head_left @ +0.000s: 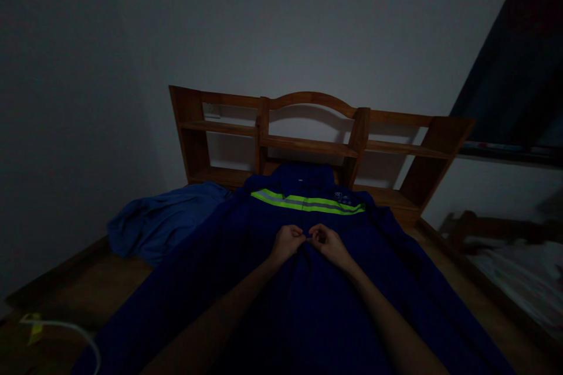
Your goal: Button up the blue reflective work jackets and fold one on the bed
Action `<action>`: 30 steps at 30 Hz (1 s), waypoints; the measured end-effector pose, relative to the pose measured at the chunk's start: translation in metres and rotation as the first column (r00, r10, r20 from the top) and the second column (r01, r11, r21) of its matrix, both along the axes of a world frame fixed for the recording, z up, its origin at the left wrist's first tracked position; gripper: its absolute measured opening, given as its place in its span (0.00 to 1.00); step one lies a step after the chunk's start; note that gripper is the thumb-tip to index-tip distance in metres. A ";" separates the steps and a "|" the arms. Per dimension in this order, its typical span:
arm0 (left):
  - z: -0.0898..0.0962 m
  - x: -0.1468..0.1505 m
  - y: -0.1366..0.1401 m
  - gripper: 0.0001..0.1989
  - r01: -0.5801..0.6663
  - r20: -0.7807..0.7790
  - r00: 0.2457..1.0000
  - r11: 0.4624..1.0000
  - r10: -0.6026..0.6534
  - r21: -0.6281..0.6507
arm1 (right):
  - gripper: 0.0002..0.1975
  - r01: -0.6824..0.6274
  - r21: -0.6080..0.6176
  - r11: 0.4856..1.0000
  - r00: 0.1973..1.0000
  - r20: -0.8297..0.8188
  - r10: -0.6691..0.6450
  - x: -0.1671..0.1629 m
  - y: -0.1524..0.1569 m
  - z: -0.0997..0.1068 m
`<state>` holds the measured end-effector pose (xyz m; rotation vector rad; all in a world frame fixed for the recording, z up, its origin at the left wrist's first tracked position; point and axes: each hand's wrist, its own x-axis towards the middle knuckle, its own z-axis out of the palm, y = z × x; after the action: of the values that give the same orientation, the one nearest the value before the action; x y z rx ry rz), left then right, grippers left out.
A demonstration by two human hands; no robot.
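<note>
A dark blue work jacket [281, 304] lies spread front up, its collar toward the wooden shelf and its sleeves out to both sides. A yellow-green and grey reflective strip [308, 204] crosses its chest. Just below that strip, at the front placket, my left hand [289, 242] pinches the jacket's fabric. Close beside it, my right hand [326, 242] also has thumb and fingers pinched on the placket, fingertips nearly meeting the left ones. Whether a button sits between the fingers is too dark and small to make out.
Behind the collar stands a wooden shelf headboard [308, 142] against the wall. A crumpled lighter blue cloth [171, 217] lies at the left. A pale cable [74, 327] and a yellow item [35, 328] are at lower left. A dark curtain [523, 64] hangs at the right.
</note>
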<state>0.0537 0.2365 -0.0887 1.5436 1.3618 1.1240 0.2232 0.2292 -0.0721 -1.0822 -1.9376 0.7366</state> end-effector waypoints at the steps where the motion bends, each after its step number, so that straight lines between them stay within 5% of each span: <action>1: -0.001 0.000 0.001 0.10 0.002 -0.002 1.000 1.000 -0.002 -0.005 | 0.10 0.003 0.003 1.000 1.000 0.002 -0.003 0.000 0.000 0.001; 17: 0.003 0.000 0.000 0.11 0.039 -0.019 0.999 0.999 -0.039 0.006 | 0.11 -0.001 0.222 0.975 0.993 0.115 -0.025 -0.005 -0.011 0.008; 30: 0.019 -0.001 -0.013 0.09 0.019 -0.119 0.993 0.996 -0.008 0.087 | 0.09 0.001 0.231 0.973 0.990 0.138 -0.034 -0.006 -0.009 0.005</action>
<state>0.0527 0.2234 -0.0700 1.7040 1.3934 1.1127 0.2177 0.2202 -0.0674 -1.0291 -2.0712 0.4201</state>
